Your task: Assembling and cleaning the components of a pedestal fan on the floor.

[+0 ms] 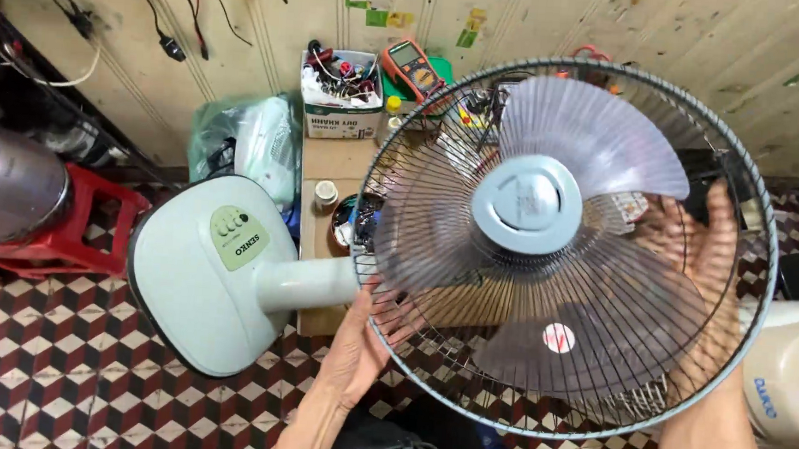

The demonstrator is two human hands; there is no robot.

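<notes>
Checkered floor, left hand open under fan guard (translucent blades), right hand spread behind it.

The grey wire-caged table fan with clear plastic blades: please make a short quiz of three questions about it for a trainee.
1. True or false: the front wire guard covers the clear plastic blades of the grey wire-caged table fan.
2. Which hand touches the cage rim near the white neck? A) left B) right
3. Fill in: the fan's round white base points toward the red plastic ______.

Key: 1 false; the blades lie open, and the right hand shows through them. 2 A. 3 stool.
</notes>
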